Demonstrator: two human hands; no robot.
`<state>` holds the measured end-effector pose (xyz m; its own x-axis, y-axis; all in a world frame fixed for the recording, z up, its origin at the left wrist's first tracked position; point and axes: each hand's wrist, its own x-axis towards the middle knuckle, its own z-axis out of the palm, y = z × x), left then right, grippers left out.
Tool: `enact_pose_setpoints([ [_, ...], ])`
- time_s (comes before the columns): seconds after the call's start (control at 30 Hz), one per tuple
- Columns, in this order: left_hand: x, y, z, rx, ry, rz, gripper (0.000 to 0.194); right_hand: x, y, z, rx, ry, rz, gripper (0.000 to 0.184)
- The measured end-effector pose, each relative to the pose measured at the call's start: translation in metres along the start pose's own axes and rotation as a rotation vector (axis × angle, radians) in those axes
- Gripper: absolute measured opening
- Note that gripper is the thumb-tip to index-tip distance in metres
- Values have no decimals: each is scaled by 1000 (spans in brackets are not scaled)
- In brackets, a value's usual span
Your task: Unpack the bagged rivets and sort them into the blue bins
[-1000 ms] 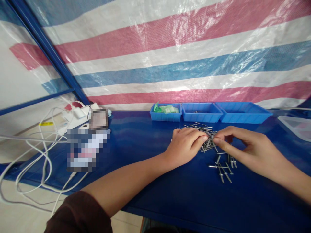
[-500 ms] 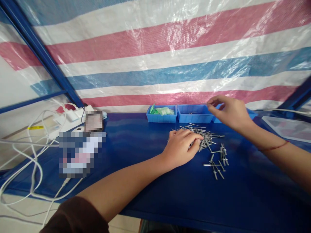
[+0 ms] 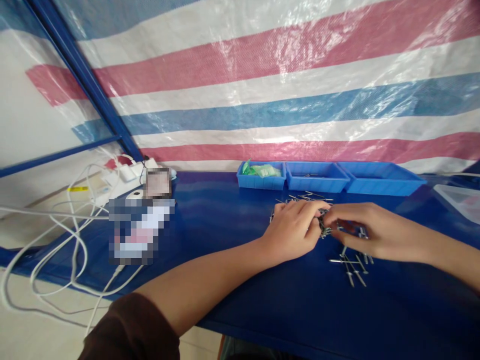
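Note:
Several silver blind rivets lie in a heap [image 3: 300, 197] on the blue tabletop, partly hidden under my hands. My left hand [image 3: 294, 227] rests over the heap with its fingers curved and a small gap between thumb and forefinger; what lies under the palm is hidden. From the right, my right hand [image 3: 369, 232] reaches in at the heap's right side. Its thumb and forefinger are apart, with the fingertips close to the left hand's and among rivets. A small loose group of rivets [image 3: 350, 262] lies just below the right hand.
Behind the heap stand a blue bin [image 3: 261, 182] with green-and-white packets, a middle bin [image 3: 317, 185] with a few rivets, and a right bin [image 3: 384, 187]. A clear plastic lid or tray [image 3: 457, 200] lies far right. White cables [image 3: 84, 250] and a power strip [image 3: 112, 185] are left.
My right hand has come down from in front of the right bin to the heap, beside my left hand. The left hand stays on the heap. The view has shifted slightly.

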<state>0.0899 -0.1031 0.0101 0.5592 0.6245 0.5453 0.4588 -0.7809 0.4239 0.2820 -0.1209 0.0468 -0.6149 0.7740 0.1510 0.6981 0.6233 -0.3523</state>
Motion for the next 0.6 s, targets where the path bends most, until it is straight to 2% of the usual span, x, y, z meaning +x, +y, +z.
enact_pose_setpoints([
  [0.1, 0, 0, 0, -19, 0, -6, 34, -10, -2, 8, -47, -56, -32, 15],
  [0.37, -1, -2, 1, -1, -1, 10, 33, -8, 7, 17, -129, 60, -80, 26],
  [0.6, 1, 0, 0, 28, -24, 2, 31, -10, 12, 20, -202, 29, -83, 27],
])
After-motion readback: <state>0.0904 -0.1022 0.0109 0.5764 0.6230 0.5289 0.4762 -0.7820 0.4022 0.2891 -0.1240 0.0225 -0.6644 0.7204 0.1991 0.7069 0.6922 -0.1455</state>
